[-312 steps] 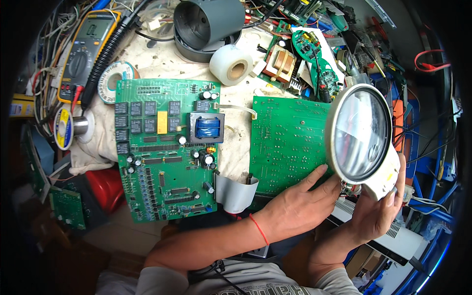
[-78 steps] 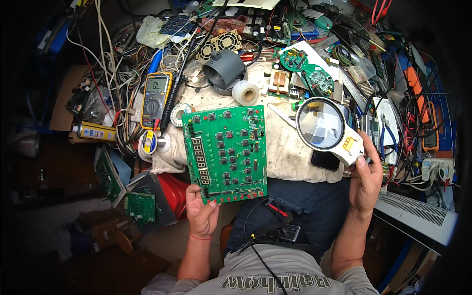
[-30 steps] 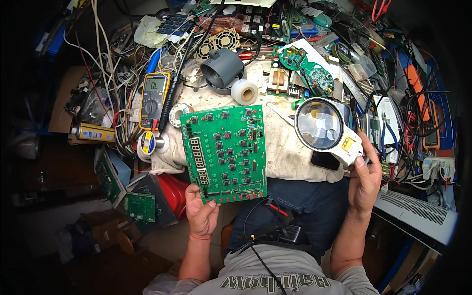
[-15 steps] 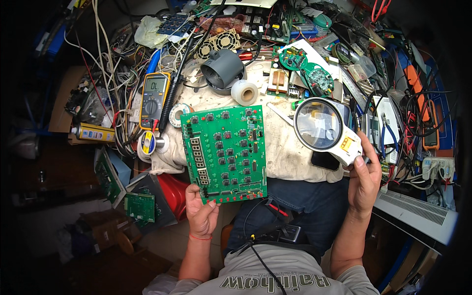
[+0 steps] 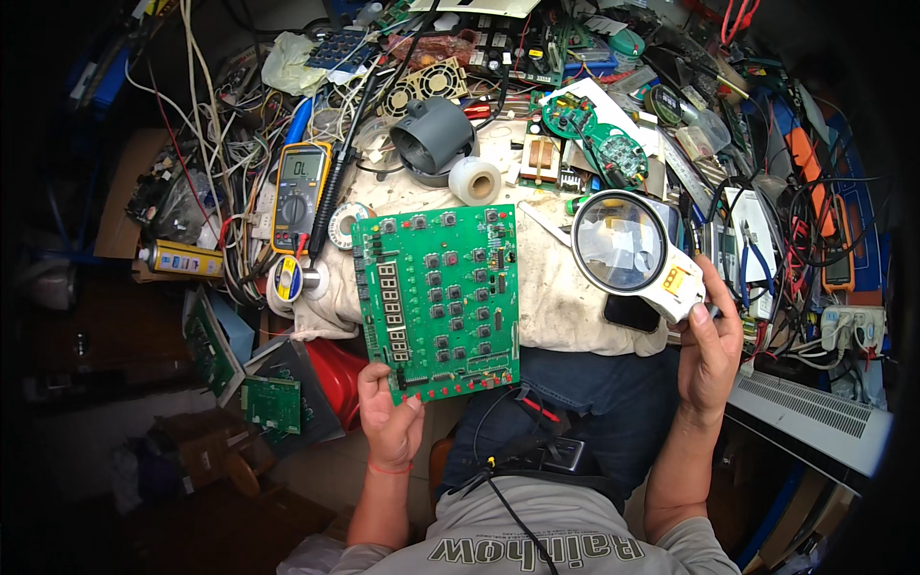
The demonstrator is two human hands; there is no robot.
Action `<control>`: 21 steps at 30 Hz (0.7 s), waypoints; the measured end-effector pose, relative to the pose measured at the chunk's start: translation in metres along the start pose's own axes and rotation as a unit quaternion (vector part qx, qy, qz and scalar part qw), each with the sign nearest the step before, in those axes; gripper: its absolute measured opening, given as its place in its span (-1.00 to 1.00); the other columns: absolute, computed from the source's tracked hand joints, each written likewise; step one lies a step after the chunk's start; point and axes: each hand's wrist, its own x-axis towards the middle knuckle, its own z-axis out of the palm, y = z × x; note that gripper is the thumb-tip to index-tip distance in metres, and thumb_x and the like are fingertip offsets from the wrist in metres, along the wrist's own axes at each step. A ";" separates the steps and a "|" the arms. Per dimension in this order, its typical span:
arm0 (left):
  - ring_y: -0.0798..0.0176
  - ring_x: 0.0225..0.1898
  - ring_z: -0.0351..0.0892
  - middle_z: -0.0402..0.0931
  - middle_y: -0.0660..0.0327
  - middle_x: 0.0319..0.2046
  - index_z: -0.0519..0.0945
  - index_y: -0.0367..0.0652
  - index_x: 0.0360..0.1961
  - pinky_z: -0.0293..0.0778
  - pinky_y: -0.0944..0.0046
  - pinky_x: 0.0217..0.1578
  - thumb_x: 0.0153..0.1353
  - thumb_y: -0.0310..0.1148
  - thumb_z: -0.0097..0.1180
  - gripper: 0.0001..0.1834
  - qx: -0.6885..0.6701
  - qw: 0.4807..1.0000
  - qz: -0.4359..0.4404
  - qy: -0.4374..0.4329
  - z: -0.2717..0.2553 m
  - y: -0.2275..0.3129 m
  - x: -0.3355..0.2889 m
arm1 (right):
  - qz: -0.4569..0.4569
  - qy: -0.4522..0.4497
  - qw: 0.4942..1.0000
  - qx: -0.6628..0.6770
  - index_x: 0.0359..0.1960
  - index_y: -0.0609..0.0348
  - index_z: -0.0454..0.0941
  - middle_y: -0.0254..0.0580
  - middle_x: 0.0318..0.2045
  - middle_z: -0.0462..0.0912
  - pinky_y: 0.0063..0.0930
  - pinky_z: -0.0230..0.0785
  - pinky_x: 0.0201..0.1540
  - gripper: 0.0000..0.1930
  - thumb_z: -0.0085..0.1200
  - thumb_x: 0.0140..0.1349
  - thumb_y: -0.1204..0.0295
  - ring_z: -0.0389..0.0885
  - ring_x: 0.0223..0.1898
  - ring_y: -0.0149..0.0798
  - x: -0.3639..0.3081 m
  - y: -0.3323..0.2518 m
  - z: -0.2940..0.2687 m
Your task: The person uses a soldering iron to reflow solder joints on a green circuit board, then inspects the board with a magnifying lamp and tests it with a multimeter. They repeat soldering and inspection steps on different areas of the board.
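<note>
Clamped the lower left corner of one green circuit board (image 5: 439, 299) in the left hand (image 5: 389, 426) at 7 o'clock, with the thumb on its face by the bottom edge and the index finger bent at its left edge; could not tell how the fingers behind it lay. Held that board at the clock centre, button side up, with its top overlapping a beige cloth (image 5: 561, 311). Gripped the handle end of one round magnifier (image 5: 621, 241) with the right hand (image 5: 711, 355), between 3 and 4 o'clock, closing thumb and index finger on it; set its lens between 2 and 3 o'clock, well apart from the board.

Pointed the left forearm up toward 12, wearing one red cord (image 5: 390, 470) at the wrist; slanted the right forearm upward from 5 o'clock.

Counted around these: one yellow multimeter (image 5: 301, 196) at 10, two wire spools (image 5: 288, 278) between 9 and 10, one grey cylinder (image 5: 433, 134) and one tape roll (image 5: 461, 179) near 12, two beige fans (image 5: 438, 80) before 12, two round green boards (image 5: 616, 156) between 1 and 2.
</note>
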 end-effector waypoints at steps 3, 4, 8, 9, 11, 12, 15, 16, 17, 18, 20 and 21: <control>0.11 0.36 0.36 0.29 -0.06 0.32 0.26 -0.22 0.31 0.35 0.09 0.33 0.16 -0.77 0.03 -0.34 0.143 0.988 0.049 -0.017 0.005 0.004 -0.005 | -0.006 0.007 1.000 -0.001 0.42 0.50 0.30 0.06 0.17 0.55 -0.39 0.42 0.24 -0.34 0.19 0.37 0.39 0.61 0.14 -0.21 0.000 0.000 -0.001; 0.09 0.39 0.34 0.27 -0.09 0.34 0.26 -0.25 0.33 0.32 0.08 0.35 0.16 -0.76 0.04 -0.32 0.201 0.977 0.065 -0.034 0.008 0.005 -0.007 | -0.008 0.010 1.000 0.000 0.42 0.50 0.30 0.07 0.17 0.55 -0.39 0.42 0.24 -0.34 0.19 0.37 0.39 0.61 0.14 -0.21 0.000 0.001 -0.001; 0.00 0.47 0.23 0.16 -0.19 0.43 0.23 -0.30 0.40 0.23 0.02 0.42 0.16 -0.74 0.08 -0.27 0.328 0.925 0.128 -0.144 0.025 0.012 -0.008 | -0.011 0.017 1.000 0.003 0.42 0.49 0.30 0.06 0.17 0.56 -0.38 0.44 0.23 -0.34 0.19 0.37 0.38 0.61 0.15 -0.22 0.000 0.000 -0.005; -0.02 0.49 0.20 0.13 -0.20 0.45 0.23 -0.30 0.41 0.21 0.00 0.43 0.16 -0.74 0.08 -0.26 0.336 0.916 0.135 -0.171 0.029 0.012 -0.005 | -0.012 0.016 1.000 0.002 0.42 0.49 0.30 0.06 0.17 0.56 -0.38 0.44 0.22 -0.34 0.19 0.38 0.38 0.61 0.15 -0.22 0.000 0.000 -0.006; -0.09 0.48 0.21 0.07 -0.25 0.48 0.22 -0.30 0.42 0.25 0.00 0.42 0.17 -0.73 0.10 -0.24 0.330 0.909 0.149 -0.206 0.040 0.013 -0.001 | -0.015 0.018 1.000 -0.001 0.43 0.49 0.29 0.06 0.17 0.56 -0.38 0.45 0.21 -0.34 0.19 0.38 0.38 0.61 0.14 -0.22 0.000 -0.001 -0.009; -0.10 0.48 0.22 0.07 -0.26 0.48 0.23 -0.29 0.43 0.25 -0.01 0.42 0.17 -0.73 0.11 -0.24 0.335 0.905 0.154 -0.214 0.044 0.014 0.001 | -0.018 0.021 1.000 0.000 0.43 0.49 0.29 0.06 0.17 0.56 -0.38 0.45 0.21 -0.34 0.18 0.38 0.38 0.61 0.14 -0.22 0.000 -0.001 -0.010; -0.16 0.45 0.28 0.04 -0.27 0.48 0.28 -0.24 0.42 0.33 -0.02 0.37 0.11 -0.73 0.21 -0.20 0.336 0.892 0.171 -0.249 0.058 0.013 0.007 | -0.019 0.025 1.000 0.003 0.43 0.48 0.29 0.07 0.17 0.56 -0.39 0.46 0.20 -0.34 0.18 0.38 0.38 0.61 0.13 -0.23 0.000 0.000 -0.014; -0.17 0.44 0.30 0.03 -0.27 0.48 0.29 -0.23 0.42 0.35 -0.02 0.36 0.10 -0.73 0.24 -0.18 0.340 0.885 0.176 -0.266 0.062 0.013 0.010 | -0.015 0.021 1.000 0.003 0.43 0.48 0.28 0.07 0.17 0.56 -0.39 0.46 0.20 -0.34 0.18 0.38 0.38 0.61 0.13 -0.23 0.000 0.000 -0.015; -0.18 0.43 0.32 0.03 -0.27 0.48 0.30 -0.22 0.42 0.36 -0.02 0.35 0.08 -0.73 0.26 -0.17 0.339 0.880 0.174 -0.282 0.066 0.013 0.013 | -0.012 0.022 1.000 0.005 0.43 0.48 0.28 0.07 0.18 0.56 -0.39 0.45 0.20 -0.34 0.18 0.38 0.38 0.61 0.13 -0.23 0.000 0.001 -0.016; -0.22 0.40 0.37 0.03 -0.26 0.47 0.38 -0.18 0.39 0.40 -0.03 0.33 0.03 -0.68 0.40 -0.16 0.356 0.870 0.186 -0.285 0.071 0.013 0.015 | -0.012 0.018 1.000 0.013 0.43 0.49 0.27 0.09 0.19 0.55 -0.38 0.45 0.22 -0.33 0.18 0.38 0.39 0.61 0.14 -0.22 0.000 0.001 -0.017; -0.23 0.40 0.38 0.04 -0.25 0.47 0.41 -0.17 0.37 0.48 -0.03 0.28 0.03 -0.64 0.45 -0.18 0.391 0.840 0.206 -0.315 0.080 0.012 0.023 | -0.012 0.023 0.999 0.030 0.44 0.51 0.25 0.11 0.21 0.54 -0.35 0.44 0.24 -0.33 0.17 0.38 0.40 0.61 0.16 -0.19 0.000 0.001 -0.020; -0.24 0.39 0.38 0.04 -0.24 0.47 0.43 -0.16 0.36 0.52 -0.03 0.26 0.03 -0.62 0.48 -0.19 0.402 0.827 0.211 -0.331 0.085 0.013 0.026 | -0.021 0.030 0.999 0.030 0.44 0.53 0.24 0.12 0.22 0.53 -0.33 0.43 0.25 -0.33 0.16 0.39 0.40 0.60 0.17 -0.17 0.000 0.000 -0.021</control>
